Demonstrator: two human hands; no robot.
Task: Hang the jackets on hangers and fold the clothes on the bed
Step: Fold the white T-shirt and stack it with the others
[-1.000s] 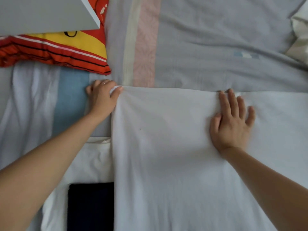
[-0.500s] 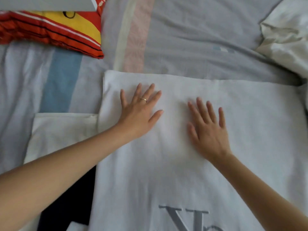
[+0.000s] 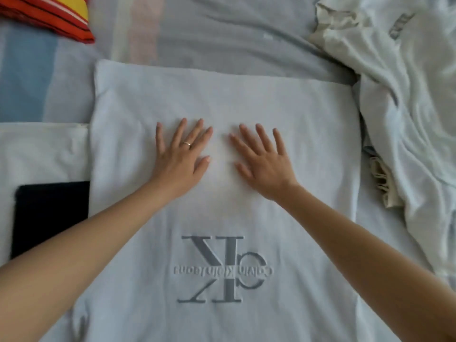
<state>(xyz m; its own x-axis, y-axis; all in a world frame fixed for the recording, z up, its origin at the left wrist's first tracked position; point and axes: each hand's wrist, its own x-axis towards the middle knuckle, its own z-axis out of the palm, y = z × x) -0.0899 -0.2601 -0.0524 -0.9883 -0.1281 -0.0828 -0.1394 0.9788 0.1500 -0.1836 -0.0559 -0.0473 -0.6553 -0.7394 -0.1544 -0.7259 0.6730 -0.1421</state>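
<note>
Head view, shirt: We see the white T-shirt (image 3: 222, 99) spread flat across the centre of the frame on the bed (image 3: 246, 33). Its grey logo (image 3: 222, 267) sits upside down at lower middle, and its far edge runs straight across the upper middle.
Head view, left hand: The left hand (image 3: 182, 159) lies palm down on the shirt just left of centre, a ring (image 3: 186, 143) on one finger. Its grip is apart, fingers straight and spread, clamped on nothing.
Head view, right hand: The right hand (image 3: 264, 164) lies palm down just right of centre, near the left but not touching it. Its grip is likewise apart.
Head view, surroundings: Crumpled white clothes (image 3: 407, 95) fill the upper right. A folded white garment (image 3: 44, 149) and a dark folded piece (image 3: 51, 218) lie at the left edge, and a red and yellow pillow (image 3: 49, 13) is in the upper left corner.
Handling: We judge the shirt light, soft and limp. It will likely sag, wrinkle and slide on the sheet, though it is not fragile.
Where to hold: We would pinch the two far corners or the side edges, one per hand, so that the fold stays square.
</note>
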